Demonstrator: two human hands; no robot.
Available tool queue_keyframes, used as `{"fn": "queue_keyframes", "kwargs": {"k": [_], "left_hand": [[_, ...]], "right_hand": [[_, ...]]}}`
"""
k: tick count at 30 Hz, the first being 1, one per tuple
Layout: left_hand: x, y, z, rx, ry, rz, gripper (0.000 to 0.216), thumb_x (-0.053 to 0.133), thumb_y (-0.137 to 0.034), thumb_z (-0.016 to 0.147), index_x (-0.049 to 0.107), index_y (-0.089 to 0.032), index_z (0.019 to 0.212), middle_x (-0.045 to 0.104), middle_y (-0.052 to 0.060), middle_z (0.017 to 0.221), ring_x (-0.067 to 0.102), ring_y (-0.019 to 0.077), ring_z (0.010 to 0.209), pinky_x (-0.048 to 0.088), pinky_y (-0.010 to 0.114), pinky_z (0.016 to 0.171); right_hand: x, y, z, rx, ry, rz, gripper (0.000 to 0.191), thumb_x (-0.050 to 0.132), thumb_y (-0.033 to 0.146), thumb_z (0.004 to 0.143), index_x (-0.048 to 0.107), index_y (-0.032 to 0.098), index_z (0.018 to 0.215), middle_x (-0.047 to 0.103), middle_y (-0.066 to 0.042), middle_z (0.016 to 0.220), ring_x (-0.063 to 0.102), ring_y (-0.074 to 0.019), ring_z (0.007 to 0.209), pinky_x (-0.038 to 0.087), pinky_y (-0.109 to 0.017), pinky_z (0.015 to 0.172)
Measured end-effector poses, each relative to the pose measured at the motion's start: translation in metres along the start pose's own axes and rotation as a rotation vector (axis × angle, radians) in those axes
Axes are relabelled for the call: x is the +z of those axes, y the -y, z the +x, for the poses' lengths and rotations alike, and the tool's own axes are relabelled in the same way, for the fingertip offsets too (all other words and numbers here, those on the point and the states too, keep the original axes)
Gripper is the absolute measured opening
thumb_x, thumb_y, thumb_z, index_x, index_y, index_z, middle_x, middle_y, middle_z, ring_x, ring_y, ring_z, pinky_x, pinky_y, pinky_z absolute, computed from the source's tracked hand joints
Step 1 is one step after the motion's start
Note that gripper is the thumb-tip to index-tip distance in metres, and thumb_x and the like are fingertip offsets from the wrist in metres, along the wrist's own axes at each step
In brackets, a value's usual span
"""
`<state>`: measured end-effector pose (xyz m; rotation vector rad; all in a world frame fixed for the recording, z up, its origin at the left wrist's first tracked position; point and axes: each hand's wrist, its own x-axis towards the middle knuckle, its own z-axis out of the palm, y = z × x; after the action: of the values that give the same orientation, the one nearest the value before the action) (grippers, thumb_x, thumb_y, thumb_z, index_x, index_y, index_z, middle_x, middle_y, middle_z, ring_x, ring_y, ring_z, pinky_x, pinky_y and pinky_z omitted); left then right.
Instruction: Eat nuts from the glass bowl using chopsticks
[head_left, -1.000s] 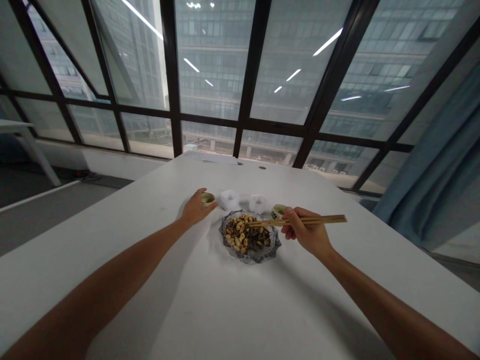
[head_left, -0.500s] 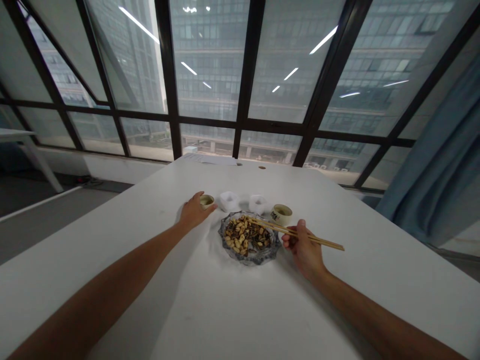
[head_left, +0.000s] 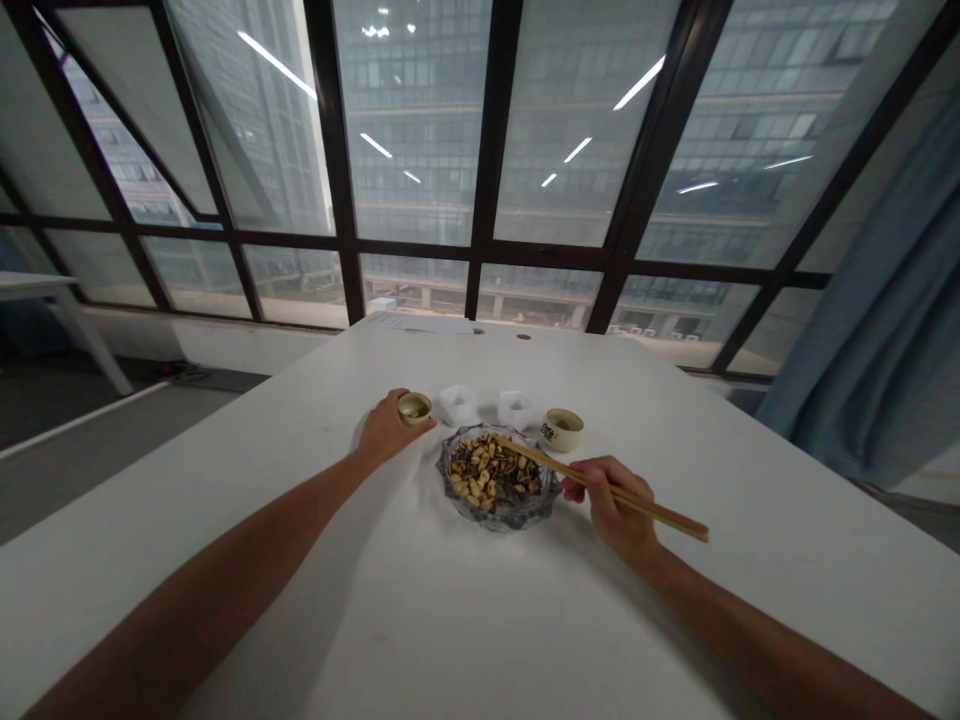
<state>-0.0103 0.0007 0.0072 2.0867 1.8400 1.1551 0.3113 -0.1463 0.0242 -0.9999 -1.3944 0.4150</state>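
Observation:
My left hand [head_left: 390, 425] is closed round a small pale-green cup [head_left: 415, 417] on the table, and a little something shows at the cup's bottom. In my right hand [head_left: 619, 505] is a pair of wooden chopsticks [head_left: 667, 517], slanting left with their tips in the food. A scalloped glass dish [head_left: 517, 518] between my hands holds a mix of pale, nut-like slices [head_left: 480, 470] and dark, striped seeds [head_left: 525, 468]. The exact kinds are too small to tell. Behind the dish's right side stands a second small cup [head_left: 561, 432] with dark writing, untouched.
Two small white containers [head_left: 459, 405] stand behind the dish, between the cups. Papers [head_left: 420, 323] lie at the far edge of the white table [head_left: 450, 620]. Large windows [head_left: 420, 130] rise beyond it, and a blue curtain [head_left: 862, 350] hangs at the right.
The chopsticks' rear end has swung down and rightward, and the two sticks now lie close together. My right hand has turned with them. My left hand stays at the cup.

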Motion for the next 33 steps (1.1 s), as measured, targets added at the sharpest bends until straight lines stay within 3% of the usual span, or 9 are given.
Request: {"fn": "queue_keyframes", "kwargs": {"k": [3, 6, 17, 22, 27, 30, 33], "left_hand": [[0.0, 0.001, -0.001, 0.064, -0.016, 0.003, 0.075, 0.083, -0.052, 0.067, 0.05, -0.022, 0.128, 0.067, 0.011, 0.122, 0.065, 0.0304, 0.114, 0.052, 0.04, 0.097], [0.001, 0.002, 0.0, 0.099, -0.023, -0.003, 0.074, 0.085, -0.048, 0.066, 0.05, -0.024, 0.127, 0.065, 0.01, 0.124, 0.063, 0.0304, 0.117, 0.05, 0.042, 0.101], [0.001, 0.005, 0.001, 0.355, -0.055, -0.043, 0.07, 0.082, -0.027, 0.07, 0.048, -0.025, 0.13, 0.056, 0.009, 0.138, 0.051, 0.028, 0.132, 0.042, 0.045, 0.115], [0.003, 0.007, 0.004, 0.168, -0.103, -0.066, 0.068, 0.084, -0.041, 0.068, 0.052, -0.023, 0.125, 0.065, 0.009, 0.128, 0.062, 0.0279, 0.119, 0.049, 0.041, 0.106], [0.001, 0.007, 0.006, -0.097, -0.026, -0.112, 0.064, 0.078, -0.058, 0.072, 0.055, -0.023, 0.121, 0.074, 0.008, 0.112, 0.07, 0.025, 0.102, 0.055, 0.035, 0.087], [-0.002, 0.008, 0.007, -0.143, 0.028, -0.107, 0.067, 0.075, -0.061, 0.074, 0.054, -0.022, 0.124, 0.073, 0.009, 0.114, 0.07, 0.0248, 0.102, 0.055, 0.034, 0.086], [-0.008, 0.004, 0.012, -0.103, 0.024, -0.032, 0.076, 0.077, -0.061, 0.072, 0.052, -0.02, 0.131, 0.068, 0.014, 0.127, 0.065, 0.0288, 0.115, 0.051, 0.039, 0.095]], "right_hand": [[-0.006, 0.001, -0.003, -0.173, 0.112, -0.139, 0.04, 0.065, 0.06, 0.086, 0.074, 0.024, 0.07, 0.072, -0.004, 0.058, 0.067, -0.0192, 0.05, 0.053, -0.031, 0.048], [-0.006, 0.0, -0.004, -0.21, 0.136, -0.174, 0.035, 0.067, 0.057, 0.085, 0.074, 0.026, 0.07, 0.073, -0.004, 0.059, 0.068, -0.0199, 0.051, 0.054, -0.031, 0.05], [0.005, -0.002, -0.001, 0.065, -0.043, 0.065, 0.048, 0.063, 0.066, 0.086, 0.068, 0.021, 0.073, 0.069, -0.005, 0.057, 0.062, -0.0178, 0.045, 0.05, -0.03, 0.042], [0.008, -0.001, 0.001, 0.149, -0.062, 0.13, 0.052, 0.065, 0.071, 0.081, 0.067, 0.02, 0.074, 0.068, -0.004, 0.054, 0.06, -0.0167, 0.042, 0.049, -0.029, 0.04], [0.011, 0.0, 0.005, 0.239, -0.138, 0.224, 0.056, 0.068, 0.074, 0.077, 0.066, 0.018, 0.073, 0.066, -0.003, 0.054, 0.058, -0.0152, 0.041, 0.048, -0.028, 0.04], [0.011, -0.001, 0.008, 0.274, -0.18, 0.251, 0.057, 0.068, 0.075, 0.075, 0.064, 0.018, 0.073, 0.065, -0.002, 0.053, 0.058, -0.0145, 0.039, 0.046, -0.026, 0.038], [0.009, -0.003, 0.013, 0.285, -0.202, 0.261, 0.058, 0.067, 0.076, 0.075, 0.064, 0.018, 0.074, 0.066, -0.002, 0.053, 0.058, -0.0144, 0.04, 0.046, -0.026, 0.038]]}}
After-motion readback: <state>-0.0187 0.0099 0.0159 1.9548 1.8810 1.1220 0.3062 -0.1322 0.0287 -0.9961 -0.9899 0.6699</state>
